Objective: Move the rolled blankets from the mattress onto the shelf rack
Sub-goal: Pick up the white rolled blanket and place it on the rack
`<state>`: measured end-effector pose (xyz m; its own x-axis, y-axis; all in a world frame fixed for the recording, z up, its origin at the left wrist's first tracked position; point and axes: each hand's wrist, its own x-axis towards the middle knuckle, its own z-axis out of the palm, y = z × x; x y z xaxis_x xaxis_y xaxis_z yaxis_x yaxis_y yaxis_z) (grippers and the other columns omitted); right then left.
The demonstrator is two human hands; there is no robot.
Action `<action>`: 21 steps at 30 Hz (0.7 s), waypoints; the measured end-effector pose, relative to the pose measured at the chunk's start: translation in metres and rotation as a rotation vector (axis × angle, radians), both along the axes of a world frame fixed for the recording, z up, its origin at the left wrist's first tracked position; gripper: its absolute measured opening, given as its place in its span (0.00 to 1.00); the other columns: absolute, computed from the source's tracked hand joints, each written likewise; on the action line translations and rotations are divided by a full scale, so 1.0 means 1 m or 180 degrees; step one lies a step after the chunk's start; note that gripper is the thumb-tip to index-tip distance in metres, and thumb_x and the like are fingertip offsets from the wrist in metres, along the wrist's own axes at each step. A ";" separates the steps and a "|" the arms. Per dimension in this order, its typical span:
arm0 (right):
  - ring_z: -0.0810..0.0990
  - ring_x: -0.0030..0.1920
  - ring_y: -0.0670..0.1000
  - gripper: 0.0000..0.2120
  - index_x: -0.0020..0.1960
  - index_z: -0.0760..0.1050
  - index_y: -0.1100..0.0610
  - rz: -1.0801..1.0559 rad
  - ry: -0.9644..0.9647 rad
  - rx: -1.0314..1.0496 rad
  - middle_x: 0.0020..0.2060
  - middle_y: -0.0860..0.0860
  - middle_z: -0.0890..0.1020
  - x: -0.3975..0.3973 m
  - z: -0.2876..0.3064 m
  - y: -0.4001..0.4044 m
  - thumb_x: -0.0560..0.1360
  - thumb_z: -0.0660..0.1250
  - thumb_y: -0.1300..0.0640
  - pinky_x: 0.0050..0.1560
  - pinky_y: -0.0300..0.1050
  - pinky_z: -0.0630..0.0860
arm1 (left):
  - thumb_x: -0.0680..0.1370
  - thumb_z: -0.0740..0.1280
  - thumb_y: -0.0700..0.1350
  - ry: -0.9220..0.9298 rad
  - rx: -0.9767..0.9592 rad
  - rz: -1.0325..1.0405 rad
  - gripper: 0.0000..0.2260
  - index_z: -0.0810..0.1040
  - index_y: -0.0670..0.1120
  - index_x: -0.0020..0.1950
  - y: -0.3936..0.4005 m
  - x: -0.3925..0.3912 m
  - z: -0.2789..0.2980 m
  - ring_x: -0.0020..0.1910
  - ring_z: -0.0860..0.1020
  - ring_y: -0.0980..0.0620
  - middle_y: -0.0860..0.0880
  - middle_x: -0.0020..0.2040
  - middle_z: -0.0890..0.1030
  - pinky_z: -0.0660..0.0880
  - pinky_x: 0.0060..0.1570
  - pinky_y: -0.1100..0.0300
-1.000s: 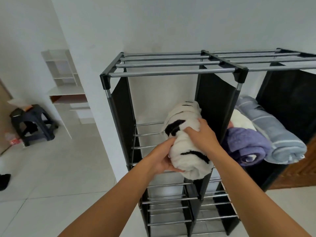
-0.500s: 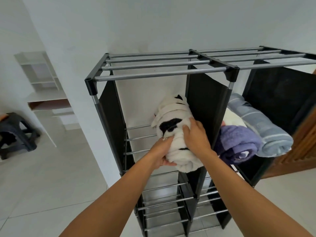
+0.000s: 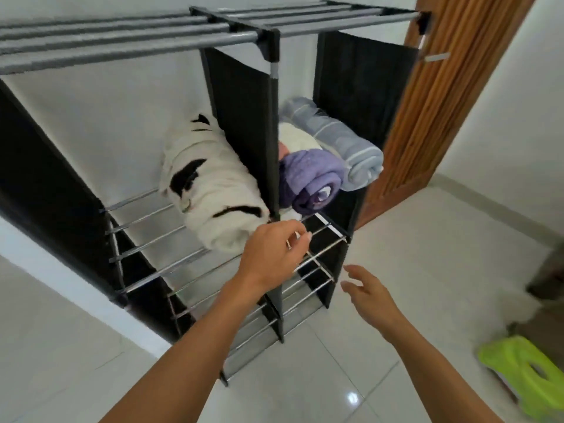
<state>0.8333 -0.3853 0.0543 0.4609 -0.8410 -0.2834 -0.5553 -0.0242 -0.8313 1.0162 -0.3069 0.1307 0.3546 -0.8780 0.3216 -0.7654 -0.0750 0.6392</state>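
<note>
A rolled white blanket with black patches (image 3: 210,190) lies on the bars of the left compartment of the black shelf rack (image 3: 241,117). In the right compartment sit a purple roll (image 3: 311,178), a light blue striped roll (image 3: 338,141) and a white roll (image 3: 297,137) behind them. My left hand (image 3: 271,251) hovers just in front of the white blanket's near end, fingers loosely curled, holding nothing. My right hand (image 3: 366,288) is lower right, away from the rack, fingers spread and empty. The mattress is not in view.
A wooden door (image 3: 451,96) stands open just right of the rack. A green plastic stool (image 3: 528,374) is on the white tiled floor at lower right. A white wall edge (image 3: 76,288) runs along the rack's left side. Lower rack tiers hold nothing.
Both hands have let go of the white and black blanket and pulled back from it; it now rests on the shelf. The view has swung to the right.
</note>
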 end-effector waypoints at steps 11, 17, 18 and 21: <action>0.78 0.44 0.53 0.07 0.55 0.73 0.59 -0.3911 -0.2081 0.1706 0.46 0.56 0.77 -0.358 -0.056 0.122 0.80 0.59 0.61 0.44 0.45 0.73 | 0.77 0.65 0.51 -0.0459 0.1964 -0.2524 0.11 0.81 0.48 0.55 -0.064 -0.287 -0.091 0.48 0.79 0.48 0.48 0.48 0.83 0.76 0.50 0.58; 0.78 0.44 0.52 0.09 0.57 0.73 0.60 -0.5699 -0.3103 0.1290 0.60 0.60 0.75 -0.520 -0.062 0.301 0.80 0.57 0.61 0.43 0.44 0.73 | 0.75 0.67 0.48 -0.0817 0.2200 -0.3663 0.03 0.79 0.50 0.43 -0.018 -0.497 -0.090 0.41 0.79 0.48 0.49 0.38 0.79 0.75 0.44 0.59; 0.78 0.44 0.52 0.12 0.61 0.72 0.60 -0.5926 -0.3155 0.1200 0.61 0.60 0.75 -0.540 -0.063 0.330 0.81 0.56 0.61 0.43 0.44 0.73 | 0.75 0.68 0.47 -0.0712 0.2269 -0.3849 0.05 0.78 0.50 0.40 -0.003 -0.535 -0.090 0.37 0.78 0.50 0.48 0.37 0.78 0.74 0.39 0.60; 0.77 0.43 0.53 0.15 0.67 0.69 0.62 -0.6517 -0.3255 0.0853 0.59 0.61 0.74 -0.590 -0.057 0.407 0.81 0.54 0.61 0.42 0.43 0.73 | 0.78 0.66 0.44 -0.0377 0.2542 -0.4227 0.10 0.73 0.49 0.36 0.051 -0.642 -0.091 0.25 0.74 0.58 0.47 0.34 0.76 0.68 0.24 0.66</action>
